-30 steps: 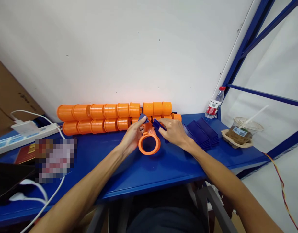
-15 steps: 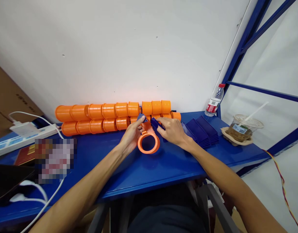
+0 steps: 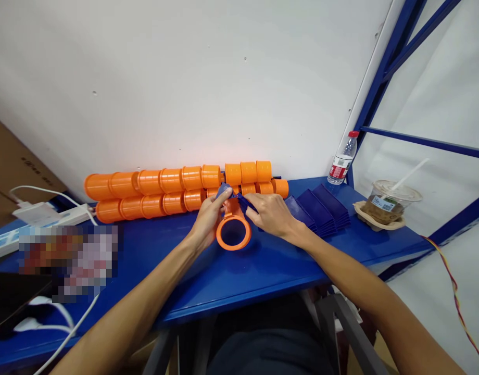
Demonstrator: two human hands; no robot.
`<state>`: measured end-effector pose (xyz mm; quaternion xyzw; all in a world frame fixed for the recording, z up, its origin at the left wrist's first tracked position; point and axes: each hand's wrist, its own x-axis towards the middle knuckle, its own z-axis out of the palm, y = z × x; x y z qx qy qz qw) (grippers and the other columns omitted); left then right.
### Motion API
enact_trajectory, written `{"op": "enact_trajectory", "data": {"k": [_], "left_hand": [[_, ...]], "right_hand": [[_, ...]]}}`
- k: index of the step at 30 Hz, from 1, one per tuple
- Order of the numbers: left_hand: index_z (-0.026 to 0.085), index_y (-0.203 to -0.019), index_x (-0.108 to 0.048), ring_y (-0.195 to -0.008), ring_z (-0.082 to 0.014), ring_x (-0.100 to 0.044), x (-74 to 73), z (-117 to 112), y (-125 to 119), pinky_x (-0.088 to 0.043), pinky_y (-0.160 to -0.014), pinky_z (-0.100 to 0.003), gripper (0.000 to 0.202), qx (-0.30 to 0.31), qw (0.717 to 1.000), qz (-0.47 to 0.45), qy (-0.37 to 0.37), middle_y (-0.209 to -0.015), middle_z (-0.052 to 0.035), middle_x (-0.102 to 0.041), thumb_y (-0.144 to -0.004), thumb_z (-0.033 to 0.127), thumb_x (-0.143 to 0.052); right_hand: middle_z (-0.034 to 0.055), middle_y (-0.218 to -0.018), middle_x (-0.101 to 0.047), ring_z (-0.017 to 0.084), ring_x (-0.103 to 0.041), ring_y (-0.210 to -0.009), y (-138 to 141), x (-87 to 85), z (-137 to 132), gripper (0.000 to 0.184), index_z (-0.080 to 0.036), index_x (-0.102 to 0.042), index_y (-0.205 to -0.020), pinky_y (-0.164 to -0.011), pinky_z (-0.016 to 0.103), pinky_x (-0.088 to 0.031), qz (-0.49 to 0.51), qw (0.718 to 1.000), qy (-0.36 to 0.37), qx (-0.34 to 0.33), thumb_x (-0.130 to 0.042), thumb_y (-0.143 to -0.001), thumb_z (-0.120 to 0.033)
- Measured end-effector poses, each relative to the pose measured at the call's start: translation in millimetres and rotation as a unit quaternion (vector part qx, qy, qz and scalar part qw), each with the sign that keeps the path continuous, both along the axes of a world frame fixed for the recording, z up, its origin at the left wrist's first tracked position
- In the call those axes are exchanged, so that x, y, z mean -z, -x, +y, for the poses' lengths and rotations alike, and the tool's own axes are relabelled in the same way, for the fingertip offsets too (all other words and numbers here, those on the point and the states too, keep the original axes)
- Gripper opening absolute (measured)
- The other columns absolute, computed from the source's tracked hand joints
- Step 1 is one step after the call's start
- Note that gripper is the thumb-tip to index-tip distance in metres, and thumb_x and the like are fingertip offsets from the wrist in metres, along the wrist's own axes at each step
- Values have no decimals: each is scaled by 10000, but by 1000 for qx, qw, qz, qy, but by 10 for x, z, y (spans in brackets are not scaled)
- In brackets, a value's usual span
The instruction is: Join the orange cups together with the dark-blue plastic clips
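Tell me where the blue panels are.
In the head view, the blue panels lie on the blue desk right of centre, between the right hand and the lidded cup.

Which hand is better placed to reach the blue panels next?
Probably the right hand: it is nearer the blue panels, though it holds a blue piece. The left hand is farther off, holding the orange ringed part.

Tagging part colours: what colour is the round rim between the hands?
The round rim is orange, clearest in the head view.
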<state>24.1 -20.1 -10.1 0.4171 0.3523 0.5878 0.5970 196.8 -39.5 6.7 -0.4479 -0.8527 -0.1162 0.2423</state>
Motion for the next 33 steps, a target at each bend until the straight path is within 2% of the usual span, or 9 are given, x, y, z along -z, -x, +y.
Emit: {"op": "enact_trajectory", "data": {"k": [3, 10, 15, 20, 23, 26, 28, 31, 33], "left_hand": [[154, -917, -686, -732, -172, -663, 0, -15, -15, -517, -693, -279, 465, -31, 997, 46, -45, -855, -40, -709, -668, 485, -897], [174, -900, -655, -780, -161, -609, 4, -15, -10, -469, -752, -284, 408, -56, 992, 55, -100, -859, -11, -642, -725, 484, -853], [179, -899, -647, -798, -161, -578, 36, -18, -16, -451, -758, -291, 401, -70, 990, 70, -96, -873, -8, -628, -734, 487, -845], [195, -848, -614, -805, -152, -562, 19, -59, -28, -444, -757, -273, 368, -93, 989, 72, -95, -868, 9, -620, -744, 466, -841], [203, -813, -599, -805, -147, -564, -6, -78, -44, -443, -752, -259, 345, -97, 991, 47, -83, -850, 18, -616, -744, 438, -842], [207, -821, -591, -808, -147, -587, -13, -53, -46, -452, -760, -261, 363, -88, 994, -10, -64, -839, 24, -622, -721, 431, -858], [211, -848, -590, -799, -143, -601, -12, -15, -32, -463, -765, -264, 391, -94, 993, -43, -52, -836, 31, -625, -702, 439, -872], [217, -878, -588, -779, -128, -609, -18, 41, 8, -479, -759, -257, 432, -123, 988, -82, -43, -832, 42, -625, -686, 466, -884], [217, -882, -589, -775, -124, -617, -34, 59, 37, -489, -756, -253, 445, -144, 983, -107, -42, -825, 45, -629, -685, 485, -885]], "right_hand": [[111, -1012, -776, 210, -696, -845, 6, 4, -8, 240, -118, -669, -1156, -690, 295, -416, -10, 1000, -13, -11, -517, -974, -159], [101, -978, -765, 203, -694, -857, -3, 76, 39, 244, -105, -635, -1173, -691, 296, -435, -17, 997, -58, -44, -493, -979, -145], [86, -906, -745, 193, -670, -809, -12, 115, 64, 186, -125, -639, -1087, -660, 290, -424, -37, 994, -85, -61, -483, -989, -142], [95, -874, -740, 197, -672, -784, 31, 107, 42, 193, -108, -663, -1075, -637, 292, -429, -49, 995, -74, -53, -495, -986, -136], [108, -934, -758, 202, -692, -821, 90, 112, 19, 221, -112, -677, -1122, -682, 290, -468, -19, 997, -58, -41, -494, -1004, -150], [126, -1067, -768, 219, -717, -899, 124, 111, -11, 308, -123, -646, -1278, -750, 301, -511, 31, 998, -43, -41, -503, -1054, -278], [118, -1082, -769, 217, -721, -911, 116, 90, -42, 366, -141, -633, -1332, -778, 304, -525, 55, 996, -44, -51, -477, -1076, -352], [120, -1051, -759, 217, -703, -948, 90, 39, -114, 362, -150, -692, -1231, -845, 322, -534, 80, 989, -99, -82, -453, -1080, -377], [151, -1126, -733, 250, -669, -1038, 100, 20, -174, 350, -147, -711, -1162, -906, 367, -530, 56, 978, -154, -129, -519, -1046, -416]]}}
